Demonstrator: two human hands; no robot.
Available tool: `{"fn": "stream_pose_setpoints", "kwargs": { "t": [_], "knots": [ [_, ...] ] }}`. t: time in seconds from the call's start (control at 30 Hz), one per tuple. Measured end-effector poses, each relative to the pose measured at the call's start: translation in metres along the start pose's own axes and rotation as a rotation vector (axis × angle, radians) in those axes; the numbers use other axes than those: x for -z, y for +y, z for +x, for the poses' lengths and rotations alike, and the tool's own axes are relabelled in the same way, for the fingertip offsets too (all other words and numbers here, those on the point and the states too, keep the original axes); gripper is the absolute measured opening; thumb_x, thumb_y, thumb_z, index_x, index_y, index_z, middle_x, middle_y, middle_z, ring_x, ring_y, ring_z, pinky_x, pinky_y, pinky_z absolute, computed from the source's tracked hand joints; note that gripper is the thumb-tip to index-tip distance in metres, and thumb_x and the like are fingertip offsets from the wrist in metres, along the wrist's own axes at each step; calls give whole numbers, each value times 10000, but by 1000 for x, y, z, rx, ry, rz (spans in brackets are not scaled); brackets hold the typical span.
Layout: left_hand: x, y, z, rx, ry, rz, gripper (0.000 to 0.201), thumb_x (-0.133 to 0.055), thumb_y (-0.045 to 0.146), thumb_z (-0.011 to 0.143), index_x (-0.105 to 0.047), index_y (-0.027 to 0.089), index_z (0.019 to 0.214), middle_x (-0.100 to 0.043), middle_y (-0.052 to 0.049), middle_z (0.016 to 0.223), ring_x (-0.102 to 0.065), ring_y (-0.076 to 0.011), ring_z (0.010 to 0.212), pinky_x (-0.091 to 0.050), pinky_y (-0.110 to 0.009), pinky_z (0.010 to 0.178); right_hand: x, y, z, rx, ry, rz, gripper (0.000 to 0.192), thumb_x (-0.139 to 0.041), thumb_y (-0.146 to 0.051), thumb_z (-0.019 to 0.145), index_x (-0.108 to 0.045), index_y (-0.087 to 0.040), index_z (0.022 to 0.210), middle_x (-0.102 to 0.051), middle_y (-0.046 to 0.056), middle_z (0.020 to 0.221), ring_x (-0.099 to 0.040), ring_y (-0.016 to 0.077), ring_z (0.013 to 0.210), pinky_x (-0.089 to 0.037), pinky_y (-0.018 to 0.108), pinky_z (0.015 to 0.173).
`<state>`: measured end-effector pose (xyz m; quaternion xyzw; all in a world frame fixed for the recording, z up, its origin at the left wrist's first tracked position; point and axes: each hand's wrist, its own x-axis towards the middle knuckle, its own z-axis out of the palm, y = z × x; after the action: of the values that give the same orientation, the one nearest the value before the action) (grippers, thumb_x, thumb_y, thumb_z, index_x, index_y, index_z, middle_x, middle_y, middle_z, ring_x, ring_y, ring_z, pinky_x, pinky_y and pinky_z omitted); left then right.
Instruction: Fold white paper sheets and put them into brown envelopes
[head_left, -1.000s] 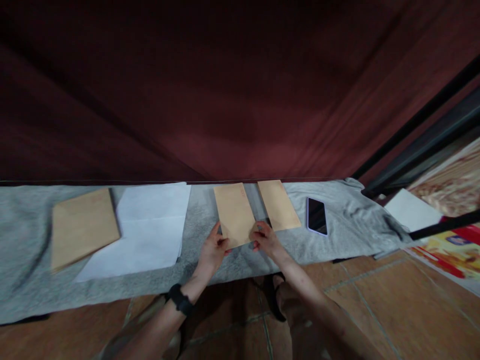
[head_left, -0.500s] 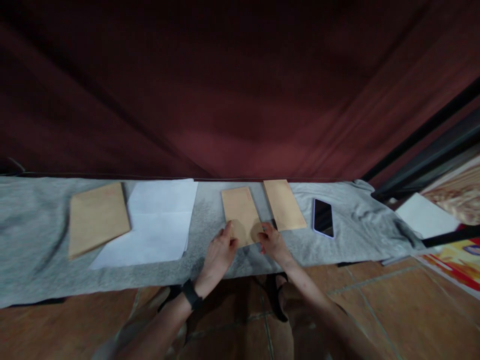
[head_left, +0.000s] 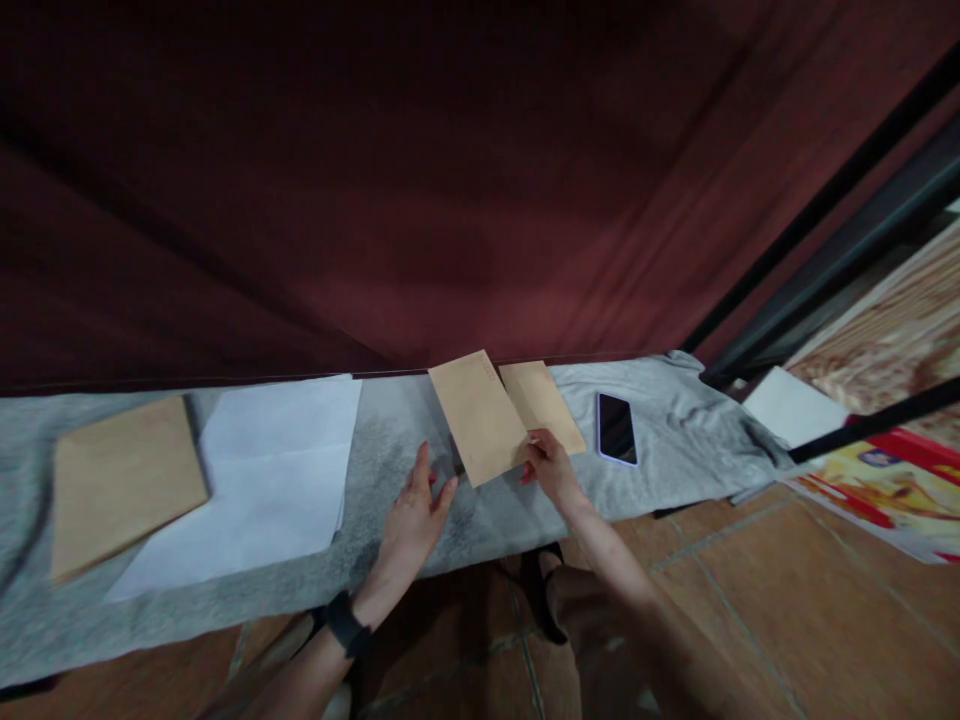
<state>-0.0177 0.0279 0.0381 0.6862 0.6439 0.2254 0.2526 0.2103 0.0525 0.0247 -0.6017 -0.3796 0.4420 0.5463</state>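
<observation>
Brown envelope (head_left: 480,418), front and centre, above the bench (head_left: 675,430); tilted, far end towards the curtain, right edge overlapping a second envelope (head_left: 549,402). Small red print (head_left: 489,370) in its far right corner, a row of little marks, too small to read. Another faint reddish mark near its near left corner, also illegible.

Right hand (head_left: 549,463): closed, pinching the near right corner of the brown envelope between thumb and fingers. Left hand (head_left: 414,510): open, fingers apart, holding nothing, just beside the envelope's left edge, not touching. Black watch (head_left: 346,625) on left wrist, no brand readable.

Second envelope: same tan colour, lying flat, partly covered, no writing visible on it. Right of it, phone (head_left: 616,428), dark screen up, lilac edge, no logo visible. Left of the left hand, white sheets (head_left: 277,460) with a crease across; a tan stack (head_left: 127,480) overlaps their left side, any marking too blurred to tell.

Bench covered in grey cloth. Dark red curtain (head_left: 450,220) behind. Far right, past black bars, white panel (head_left: 795,407) and colourful printed board (head_left: 885,485), red and yellow with a blue logo patch, lettering unreadable. Brown tiled floor (head_left: 787,590) below.
</observation>
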Motion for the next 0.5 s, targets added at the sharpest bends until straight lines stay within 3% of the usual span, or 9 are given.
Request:
{"fn": "stream_pose_setpoints", "kwargs": {
  "t": [0.3,0.5],
  "knots": [
    [2,2,-1,-41,-35,135,646,-468,335,978,-270,143,1563,-679,-146,1235,-710,-226,906,-532,-330,772,65,-16,30,-50,205,-92,219,-584,-296,725,-519,-222,921,-469,-98,547,-481,102,416,-483,218,382],
    [4,10,-5,-56,-64,275,584,-434,314,998,-319,171,1553,-644,-157,1305,-720,-237,951,-534,-318,768,84,-12,35,-73,265,-171,139,-604,-247,736,-523,-229,848,-471,-94,509,-473,89,380,-433,176,344]
  ]
}}
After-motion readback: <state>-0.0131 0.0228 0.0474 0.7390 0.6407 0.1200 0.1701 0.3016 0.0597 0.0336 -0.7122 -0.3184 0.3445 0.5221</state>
